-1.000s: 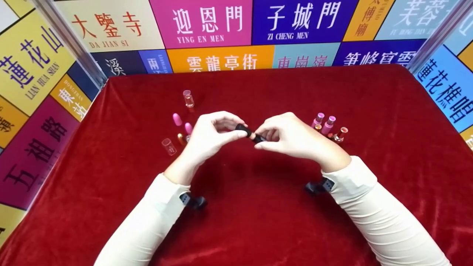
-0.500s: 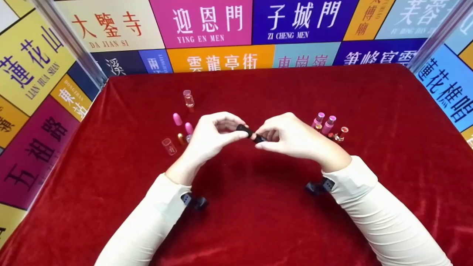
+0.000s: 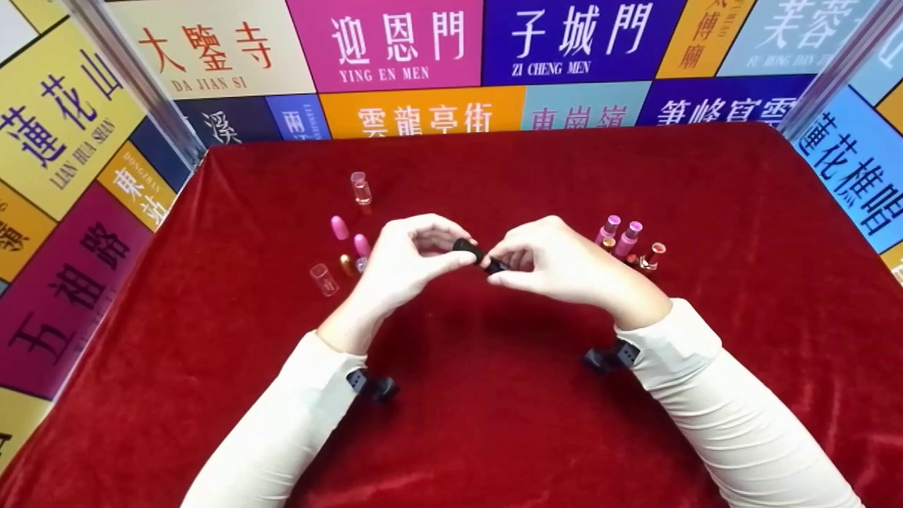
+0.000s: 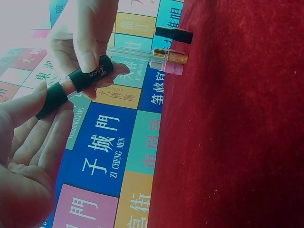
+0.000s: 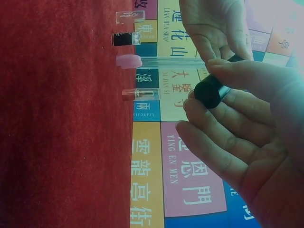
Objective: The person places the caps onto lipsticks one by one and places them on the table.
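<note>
Both hands hold a black lipstick tube (image 3: 468, 250) between them above the table, tilted. My left hand (image 3: 409, 255) pinches one end between thumb and fingers. My right hand (image 3: 559, 262) pinches the other end. In the left wrist view, pale lettering marks the right hand's black section (image 4: 92, 75), and a rose-gold band (image 4: 67, 86) shows between the two black sections. The right wrist view shows the round black end (image 5: 209, 93) at the right fingertips. Which section is the cap I cannot tell.
Left on the red cloth (image 3: 451, 409) are a clear-capped lipstick (image 3: 360, 188), pink caps (image 3: 339, 227), a gold piece (image 3: 346, 264) and a clear cap (image 3: 324, 280). Right stand pink lipsticks (image 3: 626, 238) and a red lipstick (image 3: 652, 255), some partly hidden by the right hand. Printed panels (image 3: 395, 42) rise behind.
The peach-coloured part visible between the tube's two black sections has shrunk from view, and the sections look closer together. Both hands have barely moved. The other items stay put.
</note>
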`<action>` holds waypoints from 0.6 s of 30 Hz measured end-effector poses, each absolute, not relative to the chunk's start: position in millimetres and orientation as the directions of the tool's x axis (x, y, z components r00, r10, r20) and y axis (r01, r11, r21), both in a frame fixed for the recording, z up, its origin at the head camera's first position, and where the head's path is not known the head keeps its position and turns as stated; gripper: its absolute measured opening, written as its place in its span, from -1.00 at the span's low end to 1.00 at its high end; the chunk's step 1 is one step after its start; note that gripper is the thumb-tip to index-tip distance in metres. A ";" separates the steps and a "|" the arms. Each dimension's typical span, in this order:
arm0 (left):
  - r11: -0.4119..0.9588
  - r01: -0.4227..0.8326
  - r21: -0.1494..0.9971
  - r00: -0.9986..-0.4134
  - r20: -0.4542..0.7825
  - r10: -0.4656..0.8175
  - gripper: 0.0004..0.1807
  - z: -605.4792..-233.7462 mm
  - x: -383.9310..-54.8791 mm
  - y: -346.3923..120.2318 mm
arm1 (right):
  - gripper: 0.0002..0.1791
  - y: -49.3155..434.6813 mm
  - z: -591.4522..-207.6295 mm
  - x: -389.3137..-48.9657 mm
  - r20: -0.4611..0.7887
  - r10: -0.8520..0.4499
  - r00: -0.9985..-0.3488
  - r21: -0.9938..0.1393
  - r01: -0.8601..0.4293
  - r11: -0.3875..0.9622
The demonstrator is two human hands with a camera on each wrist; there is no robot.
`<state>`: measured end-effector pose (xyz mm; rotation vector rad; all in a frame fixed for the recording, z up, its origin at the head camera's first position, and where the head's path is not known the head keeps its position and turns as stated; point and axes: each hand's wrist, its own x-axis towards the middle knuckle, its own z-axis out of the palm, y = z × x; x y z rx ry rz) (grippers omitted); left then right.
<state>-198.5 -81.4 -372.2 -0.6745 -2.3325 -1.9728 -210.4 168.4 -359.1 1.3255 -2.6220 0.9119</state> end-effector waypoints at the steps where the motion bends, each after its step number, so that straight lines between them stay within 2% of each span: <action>1: 0.111 0.332 0.937 -0.906 0.284 0.313 -0.76 -372.3 -198.5 -81.4 | -0.84 168.3 -359.1 -210.4 0.315 -0.714 -0.625 -0.474 -0.755 0.452; 9: 0.121 0.339 0.933 -0.906 0.290 0.307 -0.77 -373.4 -198.4 -81.8 | -0.84 166.8 -355.8 -206.0 0.327 -0.697 -0.638 -0.402 -0.761 0.509; 18: 0.126 0.332 0.935 -0.910 0.282 0.304 -0.77 -373.1 -198.2 -80.9 | -0.86 166.4 -356.3 -206.3 0.342 -0.707 -0.619 -0.436 -0.771 0.464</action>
